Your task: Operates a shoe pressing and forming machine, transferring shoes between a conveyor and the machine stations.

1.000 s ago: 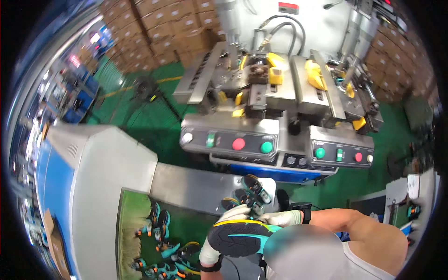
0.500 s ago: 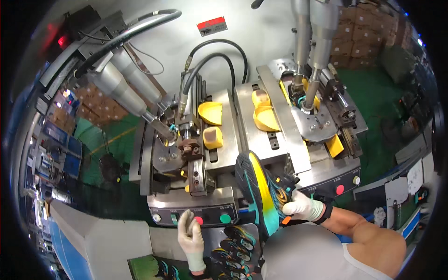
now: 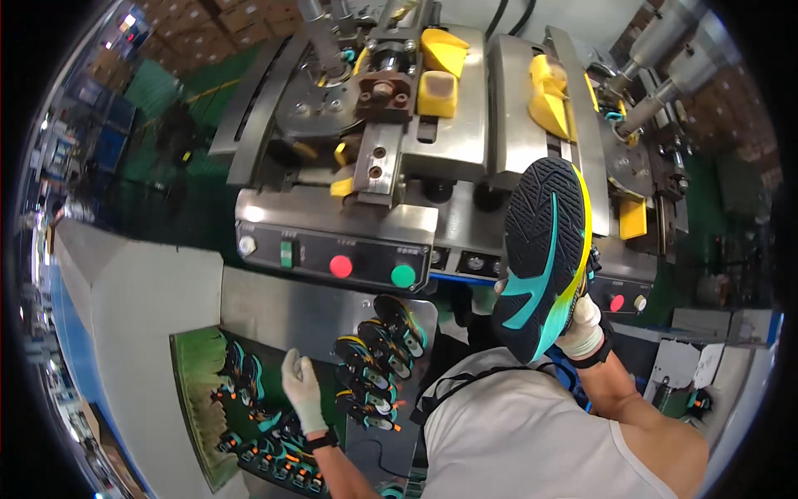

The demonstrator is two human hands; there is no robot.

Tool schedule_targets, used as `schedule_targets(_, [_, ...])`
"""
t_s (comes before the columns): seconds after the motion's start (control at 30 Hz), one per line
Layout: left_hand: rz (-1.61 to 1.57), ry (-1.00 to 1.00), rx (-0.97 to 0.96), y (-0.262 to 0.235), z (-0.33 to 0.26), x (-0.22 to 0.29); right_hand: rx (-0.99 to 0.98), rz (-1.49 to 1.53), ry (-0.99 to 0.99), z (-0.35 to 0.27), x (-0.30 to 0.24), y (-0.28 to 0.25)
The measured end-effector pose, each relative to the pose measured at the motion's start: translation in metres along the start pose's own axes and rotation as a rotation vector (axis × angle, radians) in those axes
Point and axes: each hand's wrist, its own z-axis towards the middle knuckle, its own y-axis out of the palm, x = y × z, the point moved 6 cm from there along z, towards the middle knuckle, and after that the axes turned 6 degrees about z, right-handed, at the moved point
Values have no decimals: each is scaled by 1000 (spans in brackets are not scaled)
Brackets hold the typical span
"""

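My right hand [image 3: 583, 329] is closed on a shoe [image 3: 544, 249] and holds it up at the right. Its sole, black with teal parts and a yellow edge, faces me; the shoe hides most of its own upper and some of my fingers. At the lower left my gloved left hand [image 3: 301, 387] holds nothing, its fingers loosely bent and apart. It hovers between a row of shoes [image 3: 374, 358] on the metal table and a green tray [image 3: 195, 399] with several more shoes.
Ahead stands a metal press machine [image 3: 453, 137] with yellow blocks [image 3: 438, 93] on its plates. A control panel [image 3: 316, 258] with a red button [image 3: 341, 266] and a green button [image 3: 403, 276] fronts its left half. A pale partition [image 3: 141, 333] rises at the left.
My view has tilted down toward the table. The shoe in my right hand has turned so its sole faces me fully. My left hand is now beside the rows of shoes, away from the panel.
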Motion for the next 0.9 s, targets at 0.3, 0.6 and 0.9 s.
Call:
schedule_targets(0.3, [398, 105, -136, 139, -62, -71, 10, -190, -33, -11, 57, -19])
schedule_targets(0.6, [460, 285, -336, 99, -62, -35, -86, -183, -14, 0, 66, 1])
schedule_targets(0.9, [-54, 663, -5, 2, 2, 287, -241, -5, -21, 16, 26, 54])
